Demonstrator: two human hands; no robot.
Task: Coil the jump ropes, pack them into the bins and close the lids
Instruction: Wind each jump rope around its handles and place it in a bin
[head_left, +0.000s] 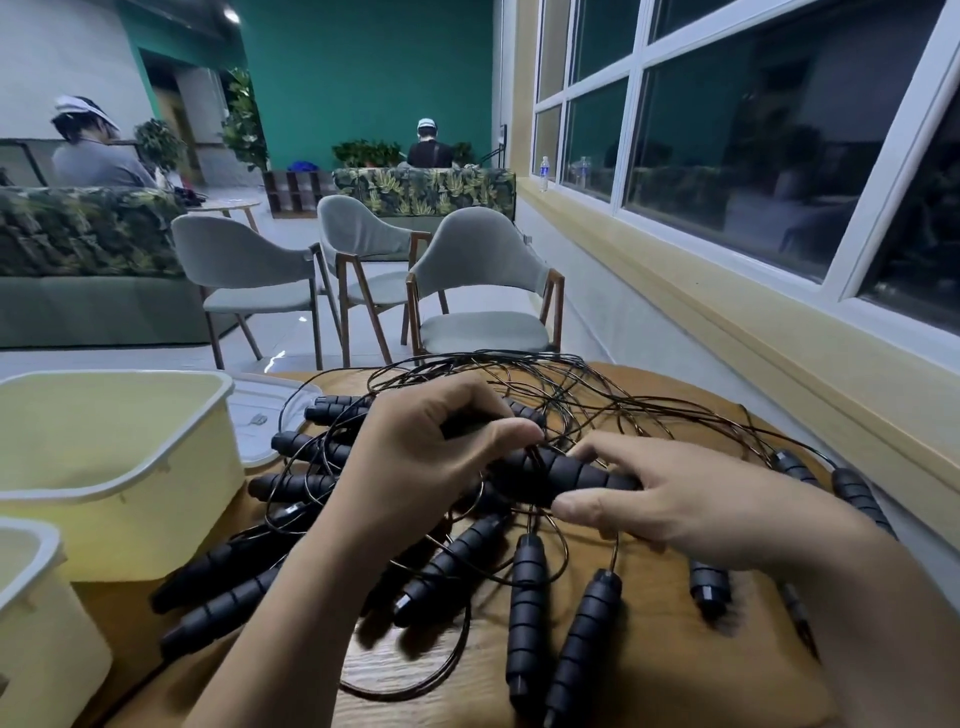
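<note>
Between the thumb and fingers of your right hand (675, 501) sits a black foam handle (566, 475), pinched along its length. Just past its tip, your left hand (415, 457) curls round a second handle (462, 428). Beneath both hands the tangle of jump ropes (524, 587) lies on the wooden table (670, 660), with an open cream bin (114, 467) left of your left knuckles.
</note>
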